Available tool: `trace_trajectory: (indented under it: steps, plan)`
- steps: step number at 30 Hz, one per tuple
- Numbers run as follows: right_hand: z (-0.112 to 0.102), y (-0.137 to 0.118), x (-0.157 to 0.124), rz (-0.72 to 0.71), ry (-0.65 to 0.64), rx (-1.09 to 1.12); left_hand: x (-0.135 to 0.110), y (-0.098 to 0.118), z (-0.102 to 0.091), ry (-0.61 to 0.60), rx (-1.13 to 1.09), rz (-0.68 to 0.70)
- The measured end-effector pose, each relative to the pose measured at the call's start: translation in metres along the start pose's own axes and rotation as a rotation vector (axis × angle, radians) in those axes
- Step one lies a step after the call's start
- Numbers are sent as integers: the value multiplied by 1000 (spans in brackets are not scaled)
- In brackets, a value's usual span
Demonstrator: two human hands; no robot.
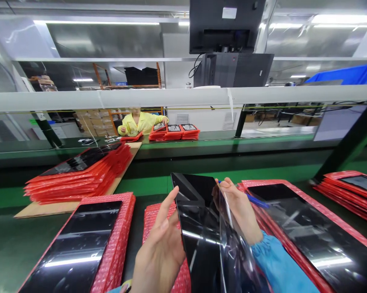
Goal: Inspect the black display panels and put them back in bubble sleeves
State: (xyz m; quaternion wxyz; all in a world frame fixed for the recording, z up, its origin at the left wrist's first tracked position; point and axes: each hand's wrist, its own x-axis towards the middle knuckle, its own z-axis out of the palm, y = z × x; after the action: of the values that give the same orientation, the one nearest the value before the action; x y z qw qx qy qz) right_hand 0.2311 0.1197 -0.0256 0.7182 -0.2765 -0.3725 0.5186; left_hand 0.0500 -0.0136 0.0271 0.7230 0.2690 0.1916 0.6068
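A glossy black display panel [197, 221] stands tilted in front of me. My left hand [160, 250] holds its left edge, thumb pointing up and fingers behind. At the upper right corner my right hand [241, 209] is closed in a pinch on a clear film [234, 244], which hangs loose from the panel's right side. A thin blue pen-like stick [258, 201] passes through the right hand; its exact kind I cannot make out. Beneath the panel lies red bubble wrap [151, 213], partly hidden.
Black panels on red bubble wrap lie at left [82, 244] and right [311, 224]. A red-wrapped stack [76, 179] leans on a cardboard sheet [31, 209]; another stack [351, 195] is far right. Across the bench, a person in yellow [140, 122] handles red-wrapped parts [174, 134].
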Motion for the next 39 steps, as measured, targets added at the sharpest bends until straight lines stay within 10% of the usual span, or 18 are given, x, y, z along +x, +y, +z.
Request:
trace_trajectory:
  steps: [13,23,31,39]
  plan:
    - [11,8,-31,-14,-114,-211,-3,-20,-44,282,417,95]
    - [-55,46,-33,29,-24,-368,3,-20,-121,691,514,-41]
    - [-69,57,-34,90,-157,-490,0,-31,-147,677,612,-46]
    - [-67,56,-53,-202,-182,-732,-10,-13,-163,601,789,195]
